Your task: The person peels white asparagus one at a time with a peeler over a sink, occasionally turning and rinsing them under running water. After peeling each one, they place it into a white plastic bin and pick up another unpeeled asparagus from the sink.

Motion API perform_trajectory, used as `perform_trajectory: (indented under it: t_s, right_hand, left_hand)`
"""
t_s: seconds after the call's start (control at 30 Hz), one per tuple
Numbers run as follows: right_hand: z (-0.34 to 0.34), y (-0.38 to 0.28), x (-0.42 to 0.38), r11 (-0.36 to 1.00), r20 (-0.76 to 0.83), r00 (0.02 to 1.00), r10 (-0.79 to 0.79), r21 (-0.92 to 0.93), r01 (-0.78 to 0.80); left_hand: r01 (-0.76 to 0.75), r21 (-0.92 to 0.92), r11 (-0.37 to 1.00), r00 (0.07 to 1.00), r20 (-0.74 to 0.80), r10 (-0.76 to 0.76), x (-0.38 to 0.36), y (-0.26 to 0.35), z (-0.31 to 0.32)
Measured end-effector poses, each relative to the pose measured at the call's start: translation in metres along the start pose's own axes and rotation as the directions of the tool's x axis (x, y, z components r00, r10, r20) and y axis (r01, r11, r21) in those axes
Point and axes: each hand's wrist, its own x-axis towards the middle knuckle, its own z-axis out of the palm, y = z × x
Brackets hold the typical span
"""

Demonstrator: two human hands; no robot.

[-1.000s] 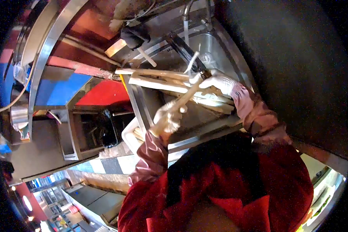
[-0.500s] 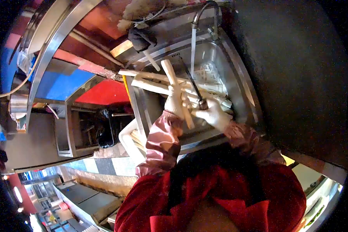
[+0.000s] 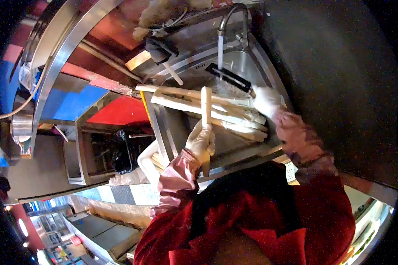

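A pale peeled stalk [image 3: 206, 102] stands nearly upright in my gloved left hand [image 3: 200, 142], whose fingers are wrapped round its lower part. My gloved right hand [image 3: 266, 100] grips the handle of a black slotted peeler [image 3: 231, 78]. The peeler's far end is by the stream of water from the tap [image 3: 222, 27]. Several more long pale stalks [image 3: 234, 115] lie across the metal sink [image 3: 276, 75], just beyond my left hand and below the peeler.
A dark cloth-like item [image 3: 160, 51] with a pale handle is behind the sink. To the left, a white container [image 3: 146, 160] holds more pale stalks beside a black bag [image 3: 121, 152]. A dark panel [image 3: 336, 88] rises on the right.
My right hand has moved right and away from the stalk, and the peeler has swung up towards the water. My left hand has lowered, its stalk now more upright.
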Motion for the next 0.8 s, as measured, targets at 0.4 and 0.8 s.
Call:
perform_trajectory:
  t_s: [0.4, 0.8]
  right_hand:
    - [0.003, -0.001, 0.008, 0.998, 0.027, 0.999, 0.046, 0.048, -0.047]
    - [0.026, -0.023, -0.011, 0.994, 0.158, 0.986, -0.051, 0.109, 0.034]
  left_hand:
    - [-0.031, 0.23, 0.973, 0.999, 0.028, 0.025, 0.007, 0.001, -0.005]
    - [-0.07, 0.02, 0.997, 0.983, 0.171, 0.065, 0.004, 0.002, -0.011]
